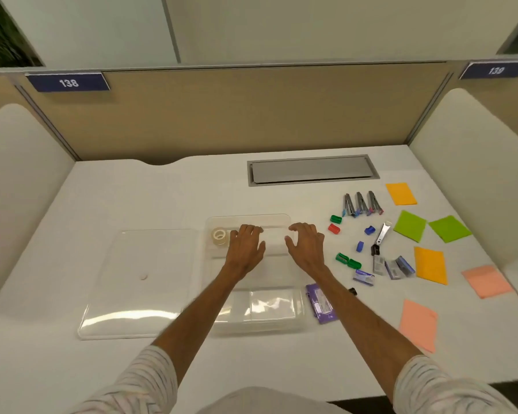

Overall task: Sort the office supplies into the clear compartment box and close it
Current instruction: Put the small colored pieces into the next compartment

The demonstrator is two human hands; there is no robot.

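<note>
Early stage of sorting. Only the roll of clear tape (219,236) lies in the far-left compartment of the clear plastic compartment box (248,217). Its flat clear lid (138,279) is set off just beside it, to the left. Three grey staplers (360,204), small coloured plastic clips (335,219) and coloured paper notes (409,225) lie unsorted to the right. The left hand (245,246) and right hand (307,243) are held over the box with loose fingers, and nothing is grasped.

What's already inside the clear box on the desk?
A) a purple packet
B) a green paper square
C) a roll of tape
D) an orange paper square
C: the roll of tape sits in a far left compartment of the box, while the paper squares and the purple packet lie outside it on the desk.
</note>
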